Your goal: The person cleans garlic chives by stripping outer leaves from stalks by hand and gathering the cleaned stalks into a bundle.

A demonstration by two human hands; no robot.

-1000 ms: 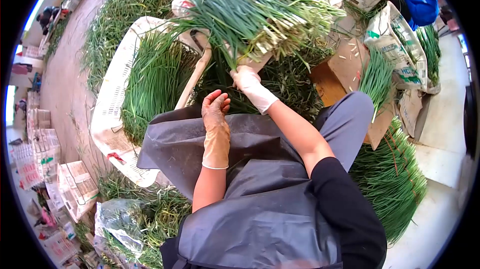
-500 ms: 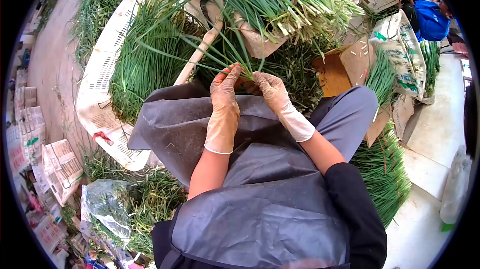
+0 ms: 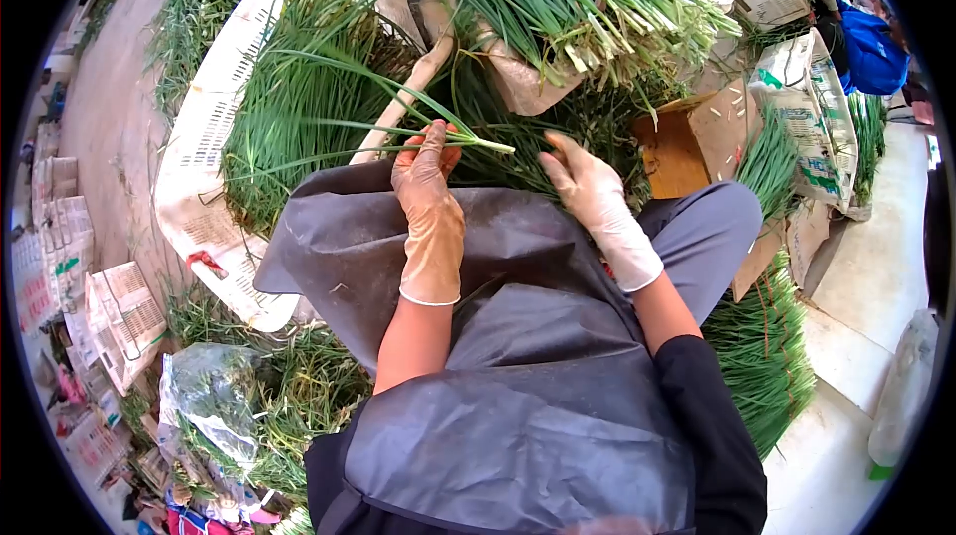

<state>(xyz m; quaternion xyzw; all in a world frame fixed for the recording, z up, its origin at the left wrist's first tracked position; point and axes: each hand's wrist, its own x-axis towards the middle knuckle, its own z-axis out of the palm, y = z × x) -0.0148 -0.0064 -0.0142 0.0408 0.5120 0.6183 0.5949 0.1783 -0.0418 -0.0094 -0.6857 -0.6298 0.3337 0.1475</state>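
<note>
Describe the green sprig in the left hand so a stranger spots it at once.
Find the dark apron across the lap, then the left hand at its upper edge. The sprig is pinched there, pale end pointing right, thin leaves trailing left. Unlike the thick bundle above, it is only a few leaves, held in hand.

The floor (image 3: 115, 127) is dusty brown on the left and pale on the right. A large white basket (image 3: 184, 181) stands on the brown part, with loose green leaves (image 3: 309, 371) heaped beside it and a smaller white crate (image 3: 126, 321) farther left. A tied green bundle (image 3: 762, 371) and a plastic bag (image 3: 904, 396) rest on the pale part.
</note>
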